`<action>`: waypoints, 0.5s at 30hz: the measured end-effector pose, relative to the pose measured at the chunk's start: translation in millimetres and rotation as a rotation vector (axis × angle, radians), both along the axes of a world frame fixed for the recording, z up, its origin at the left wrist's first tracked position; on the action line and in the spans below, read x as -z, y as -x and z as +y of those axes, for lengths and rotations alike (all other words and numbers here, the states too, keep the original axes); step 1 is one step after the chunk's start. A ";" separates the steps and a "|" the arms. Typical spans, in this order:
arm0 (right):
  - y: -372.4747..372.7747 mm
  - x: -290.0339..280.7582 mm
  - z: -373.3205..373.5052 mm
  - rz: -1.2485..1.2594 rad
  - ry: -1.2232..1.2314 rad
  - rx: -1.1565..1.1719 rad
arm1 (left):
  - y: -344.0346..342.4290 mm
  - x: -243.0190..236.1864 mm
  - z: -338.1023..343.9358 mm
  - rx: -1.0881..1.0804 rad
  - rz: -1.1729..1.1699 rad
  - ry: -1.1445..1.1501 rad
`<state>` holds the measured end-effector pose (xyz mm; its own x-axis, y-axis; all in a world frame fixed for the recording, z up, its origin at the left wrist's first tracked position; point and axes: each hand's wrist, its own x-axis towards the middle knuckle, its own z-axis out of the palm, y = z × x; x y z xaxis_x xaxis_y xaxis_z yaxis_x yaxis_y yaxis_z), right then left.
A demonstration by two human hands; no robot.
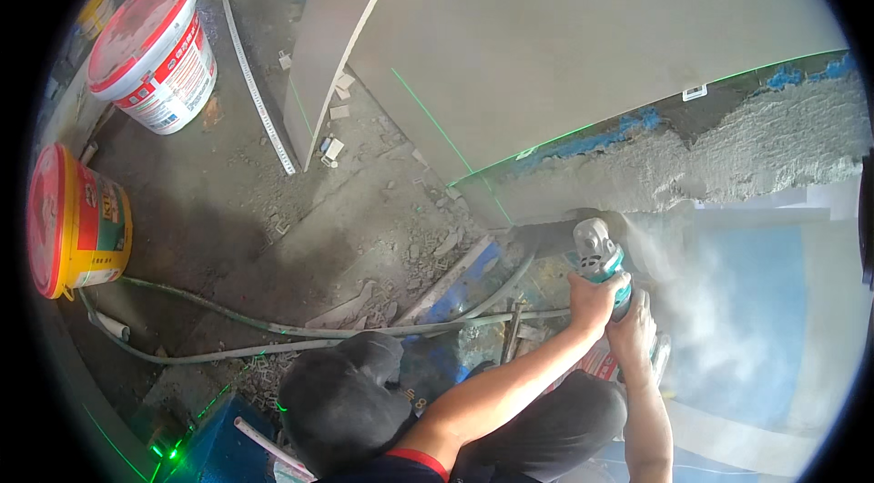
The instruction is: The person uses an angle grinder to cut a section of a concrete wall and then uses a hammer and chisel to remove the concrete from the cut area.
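An angle grinder [594, 242] with a metal head and a teal body is at the low edge of the rough grey mortar [765, 151]. Its disc is hidden in dust and behind the head. My left hand [596, 301] is wrapped round the teal body just behind the head. Farther back along the same body, my right hand [632, 335] is closed on it. A pale dust cloud [719, 310] sprays out to the right from the grinder. Above the mortar, a large grey panel [564, 46] covers the wall, with a green laser line along its lower edge.
Two buckets stand left: a red-and-white one [168, 55] and a yellow-and-red one [96, 219]. Hoses [273, 328] cross the rubble-strewn floor [364, 210]. A long white strip [255, 73] lies near a panel edge. A green laser device [168, 447] glows lower left.
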<state>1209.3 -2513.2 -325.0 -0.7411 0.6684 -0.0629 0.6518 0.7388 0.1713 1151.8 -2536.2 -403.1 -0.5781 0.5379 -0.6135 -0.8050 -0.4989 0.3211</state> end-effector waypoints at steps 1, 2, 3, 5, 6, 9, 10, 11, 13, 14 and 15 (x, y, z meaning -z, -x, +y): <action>-0.7 -1.7 0.6 0.005 0.002 -0.009 | 0.3 -2.2 0.2 0.006 -0.004 -0.007; -2.5 -1.5 3.1 0.009 -0.004 0.003 | 0.6 -4.3 0.1 0.012 -0.009 -0.013; -4.9 0.0 6.8 0.013 -0.009 0.013 | 0.3 -6.6 -0.7 0.012 -0.015 -0.011; -5.8 0.0 9.3 0.025 -0.021 0.011 | 1.9 -12.9 -4.6 0.007 -0.027 -0.005; -5.3 -0.6 8.4 0.032 -0.028 0.000 | 1.8 -13.5 -3.6 0.010 -0.017 0.001; -2.3 -4.5 5.3 0.015 -0.005 0.005 | 3.6 -14.0 -5.5 0.017 0.000 0.022; -2.3 -5.2 5.1 -0.011 -0.012 0.028 | 5.4 -17.6 -9.7 0.025 -0.006 0.025; -2.6 -5.2 5.3 -0.037 -0.019 0.051 | 6.4 -19.5 -12.1 0.032 -0.011 0.027; -3.9 -2.9 6.3 0.017 -0.044 0.005 | 6.2 -18.4 -11.0 0.031 -0.013 0.021; -4.0 -2.1 6.3 0.044 -0.056 -0.019 | 6.2 -18.2 -10.7 0.029 -0.014 0.018; -2.5 -3.9 3.6 0.041 -0.053 -0.003 | 5.8 -18.3 -10.5 0.034 -0.004 0.027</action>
<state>1211.9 -2509.6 -321.1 -0.7443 0.6678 0.0024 0.6568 0.7314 0.1833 1146.0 -2546.7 -384.8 -0.5574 0.5408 -0.6300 -0.8227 -0.4622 0.3310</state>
